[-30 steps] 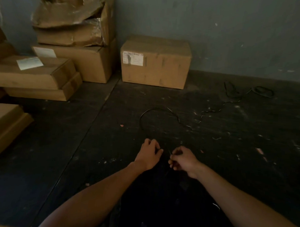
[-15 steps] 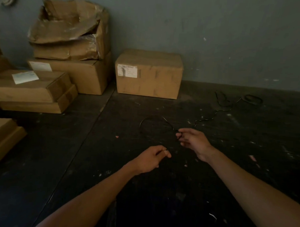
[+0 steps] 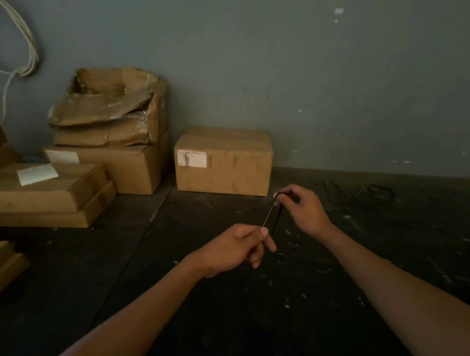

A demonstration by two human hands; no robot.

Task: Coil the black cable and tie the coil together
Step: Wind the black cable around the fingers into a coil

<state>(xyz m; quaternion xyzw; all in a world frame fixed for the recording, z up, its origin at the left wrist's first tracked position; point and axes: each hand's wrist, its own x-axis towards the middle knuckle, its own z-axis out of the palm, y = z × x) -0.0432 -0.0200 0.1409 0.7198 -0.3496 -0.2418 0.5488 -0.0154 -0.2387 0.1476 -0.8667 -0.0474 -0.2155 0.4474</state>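
A thin black cable (image 3: 276, 216) is stretched in the air between both hands, above the dark floor. My left hand (image 3: 234, 251) pinches its lower part between thumb and forefinger. My right hand (image 3: 302, 206) is raised higher and to the right, pinching a bend of the cable at the fingertips. A doubled strand runs down from that hand. More of the black cable (image 3: 358, 194) lies in loose loops on the floor at the back right; the dim light hides how it joins.
A closed cardboard box (image 3: 223, 161) stands against the grey wall straight ahead. Stacked and crushed cardboard boxes (image 3: 107, 136) fill the left side. A white rope (image 3: 25, 50) hangs on the wall at far left. Small light scraps dot the dark floor (image 3: 318, 287).
Both hands have lifted off the floor. The right hand rose up and to the right, drawing the cable taut from the left hand. The loop that lay on the floor is gone.
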